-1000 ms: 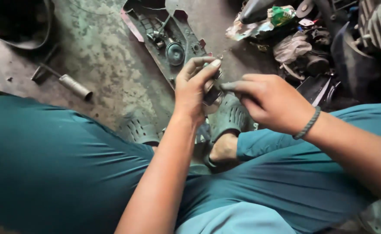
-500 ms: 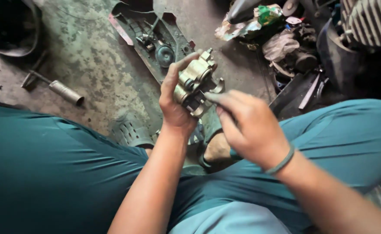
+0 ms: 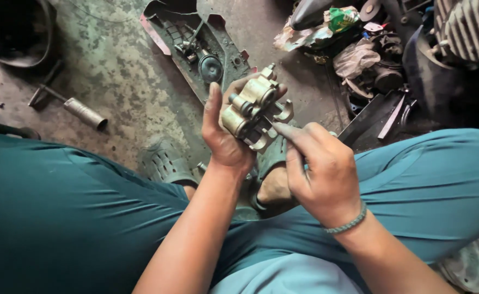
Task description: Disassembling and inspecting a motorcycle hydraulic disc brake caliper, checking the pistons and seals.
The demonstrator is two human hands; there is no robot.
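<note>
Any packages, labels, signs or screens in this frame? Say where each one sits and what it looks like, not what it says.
Crumpled wrapper: top of view, right of centre, on the parts pile; green with white patches.
Crumpled plastic bag: just below that wrapper, right of the metal part in the left hand; pale greyish, wrinkled.
Bag or packet: bottom right corner, partly cut off; whitish with a red patch.
No signs or screens in view.

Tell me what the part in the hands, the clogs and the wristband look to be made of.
Brake-caliper-like part, held in the left hand: seemingly cast metal, dull pale gold with a matte sheen and moulded lugs. Clogs: likely moulded rubber or foam, grey-green, matte, with punched vent holes. Wristband on the right hand: looks like braided cord, grey-green; too small to confirm.
</note>
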